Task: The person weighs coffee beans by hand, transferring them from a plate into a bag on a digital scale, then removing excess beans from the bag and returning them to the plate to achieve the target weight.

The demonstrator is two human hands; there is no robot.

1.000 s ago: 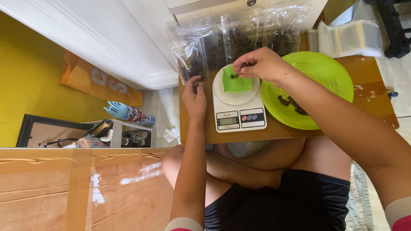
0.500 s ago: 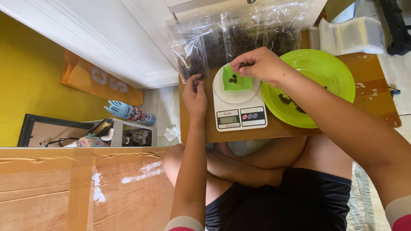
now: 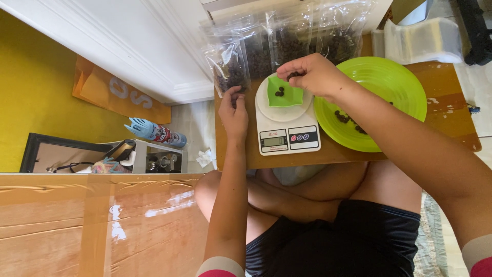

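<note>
A white kitchen scale (image 3: 287,125) stands on a low wooden table (image 3: 446,110). On its pan sits a small green dish (image 3: 284,95) holding a few dark dried fruits. My right hand (image 3: 315,74) hovers over the dish's far edge, fingertips pinched on a dark piece. My left hand (image 3: 233,110) rests on the table left of the scale, fingers touching a clear bag of dark fruit (image 3: 228,66). A large green plate (image 3: 382,97) with a few dark pieces lies right of the scale.
Several filled clear bags (image 3: 307,38) line the table's far edge. A stack of empty clear bags (image 3: 423,38) lies at the far right. On the floor left are a blue spray can (image 3: 156,133), an orange paper bag (image 3: 115,92) and a wooden board (image 3: 92,225).
My right hand has shifted slightly right off the dish, uncovering the dark pieces in it. My left hand has stayed by the bag.
</note>
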